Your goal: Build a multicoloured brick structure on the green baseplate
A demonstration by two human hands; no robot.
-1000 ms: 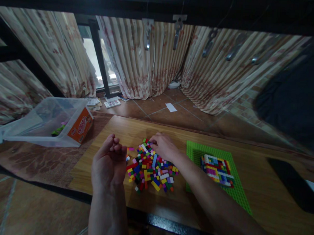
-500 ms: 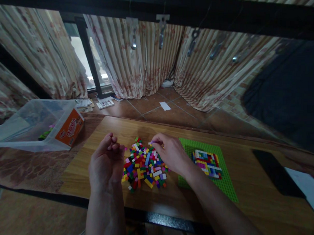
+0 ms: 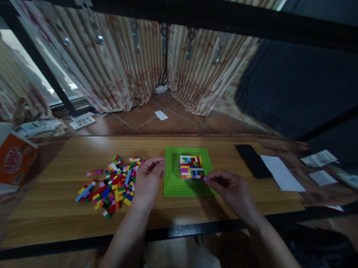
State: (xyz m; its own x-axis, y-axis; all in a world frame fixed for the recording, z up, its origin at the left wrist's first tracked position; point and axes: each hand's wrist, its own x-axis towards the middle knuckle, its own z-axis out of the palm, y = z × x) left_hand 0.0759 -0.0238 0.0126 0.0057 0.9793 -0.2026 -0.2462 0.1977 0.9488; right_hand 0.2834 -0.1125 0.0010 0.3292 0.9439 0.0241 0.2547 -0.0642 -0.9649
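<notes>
On the green studded baseplate (image 3: pixel 170 187) stands a low block of building bricks (image 3: pixel 191 167) in many colours. My right hand (image 3: pixel 231 187) is at its right front corner, thumb and fingers pinched on a small purple toy brick (image 3: pixel 206 178). Between the loose brick pile (image 3: pixel 111 184) and the baseplate's left edge is my left hand (image 3: pixel 149 178). Its fingers are curled together, and whatever they may hold is hidden. Part of the pile lies behind this hand.
A black flat object (image 3: pixel 253 161) and a white sheet (image 3: pixel 281 173) lie on the right of the wooden table (image 3: pixel 54 191). At far left is a clear bin with an orange label (image 3: pixel 13 160). A dark bar (image 3: pixel 184 9) crosses overhead.
My view has turned to the right. My right hand has gone from above the pile to the block's right side with the brick. My left hand has moved right, closer to the baseplate.
</notes>
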